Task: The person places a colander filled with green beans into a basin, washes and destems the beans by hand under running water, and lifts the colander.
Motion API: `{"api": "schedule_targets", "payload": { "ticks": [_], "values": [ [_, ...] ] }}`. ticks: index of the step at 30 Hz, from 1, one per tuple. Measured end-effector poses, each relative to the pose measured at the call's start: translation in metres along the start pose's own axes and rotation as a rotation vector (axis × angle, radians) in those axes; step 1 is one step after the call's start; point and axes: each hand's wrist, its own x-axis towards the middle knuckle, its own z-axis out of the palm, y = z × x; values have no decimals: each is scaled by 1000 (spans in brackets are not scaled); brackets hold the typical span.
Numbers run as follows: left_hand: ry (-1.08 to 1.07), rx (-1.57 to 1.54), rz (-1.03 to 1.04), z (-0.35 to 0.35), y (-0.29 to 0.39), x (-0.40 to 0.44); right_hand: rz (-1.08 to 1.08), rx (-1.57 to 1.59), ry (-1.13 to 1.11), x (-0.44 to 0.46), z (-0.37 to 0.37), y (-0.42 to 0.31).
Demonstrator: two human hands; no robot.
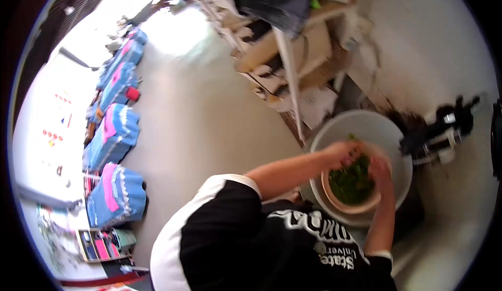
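Green leaves (pixel 351 183) fill a pink bowl (pixel 341 204), which sits inside a larger pale grey tub (pixel 402 184). My left hand (pixel 342 154) is over the upper left rim of the bowl, its fingers curled together above the leaves. Across from it, my right hand (pixel 380 168) is at the bowl's right side, fingers bent inward and pressed together. The two hands are apart. Blur and small size hide what either hand pinches.
A black stand or clamp (pixel 439 134) is right of the tub, by the wall. Above stands a white-legged table (pixel 286 61) with cardboard boxes (pixel 308 48) under it. Tables with blue covers (pixel 125 194) line the far left, across the grey floor (pixel 198 108).
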Motion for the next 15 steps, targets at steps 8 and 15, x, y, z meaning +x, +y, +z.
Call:
{"api": "schedule_targets", "payload": {
  "ticks": [8, 15],
  "values": [
    [96, -162, 50, -18, 31, -37, 45, -190, 236, -41, -11, -40],
    [248, 161, 81, -69, 15, -51, -451, -975, 1083, -102, -51, -180]
  ]
}}
